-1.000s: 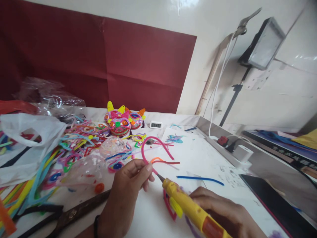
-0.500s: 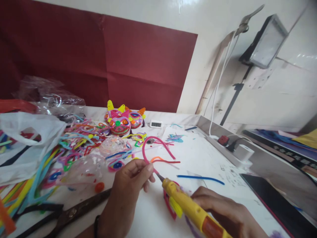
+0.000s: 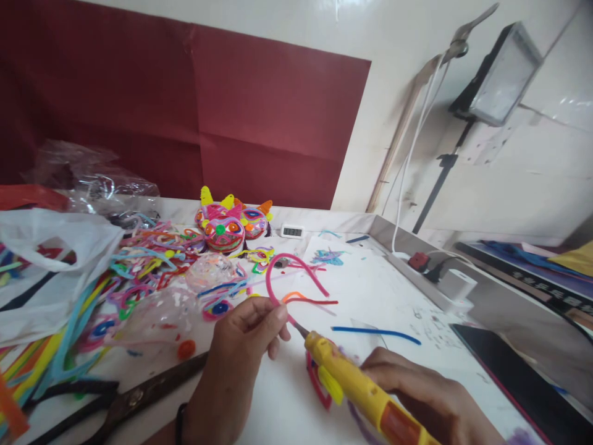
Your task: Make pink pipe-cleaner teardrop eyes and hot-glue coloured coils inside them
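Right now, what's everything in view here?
Held stem: one, pink, centre
Nozzled tool: one, yellow, front
Animal-face ornaments: three, multicoloured, back
Digital display: one, white, back
Loose stems: many, multicoloured, left
Scissors: one pair, dark, front left
Bag: one, white, far left
Flat slab: one, black, right
Lamp: one, black-framed, upper right
Wall sheet: one, maroon, back
Charger: one, white, right
Table: one, white, beneath
Left hand: one, pinching held stem
Right hand: one, on nozzled tool

Standing here, that yellow glue gun (image 3: 345,374) looks like smooth plastic with a metal tip (image 3: 302,332). Pink stem (image 3: 269,281) at its tip is fuzzy, matt. Left of the gun, dull metal scissors (image 3: 155,387); behind it, creased matt red paper (image 3: 278,123), glossy wall (image 3: 393,40).
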The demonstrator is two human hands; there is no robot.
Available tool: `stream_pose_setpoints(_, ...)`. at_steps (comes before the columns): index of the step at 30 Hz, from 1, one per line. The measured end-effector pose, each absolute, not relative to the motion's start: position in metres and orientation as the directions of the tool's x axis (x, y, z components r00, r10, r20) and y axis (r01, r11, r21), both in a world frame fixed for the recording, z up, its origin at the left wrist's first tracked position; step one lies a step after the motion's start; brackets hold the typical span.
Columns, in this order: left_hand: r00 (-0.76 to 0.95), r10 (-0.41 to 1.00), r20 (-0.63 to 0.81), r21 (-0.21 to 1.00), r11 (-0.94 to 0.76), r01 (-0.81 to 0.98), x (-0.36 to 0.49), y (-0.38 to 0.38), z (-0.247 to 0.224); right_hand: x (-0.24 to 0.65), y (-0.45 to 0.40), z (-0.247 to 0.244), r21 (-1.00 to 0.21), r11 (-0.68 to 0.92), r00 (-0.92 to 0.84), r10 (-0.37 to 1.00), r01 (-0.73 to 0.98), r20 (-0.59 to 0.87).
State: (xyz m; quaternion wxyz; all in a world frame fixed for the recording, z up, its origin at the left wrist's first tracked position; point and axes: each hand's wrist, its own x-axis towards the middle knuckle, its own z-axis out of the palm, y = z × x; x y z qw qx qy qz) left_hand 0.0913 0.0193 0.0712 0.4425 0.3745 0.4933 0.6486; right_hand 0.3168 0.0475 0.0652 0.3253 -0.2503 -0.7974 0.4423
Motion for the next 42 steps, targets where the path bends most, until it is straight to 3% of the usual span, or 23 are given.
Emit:
stream_pose_setpoints(9,-0.335,0.939,0.072,0.975,-0.138,-0.176,0.092,0.019,0.073,0.322,0.056,0.059,-0.852,0.524,-0.719,0.597,0.013,0.357)
stream_pose_setpoints(34,-0.364,0.929,0.066,0.970,-0.145,-0.194,0.093,0.018,0.074,0.325,0.053,0.065,-0.875,0.484,-0.733,0.602,0.019,0.317)
stream_pose_setpoints(42,-0.357,0.932,0.066,0.970,-0.143,-0.195,0.093,0.020,0.073,0.320,0.047,0.070,-0.879,0.467,-0.682,0.674,0.093,0.286)
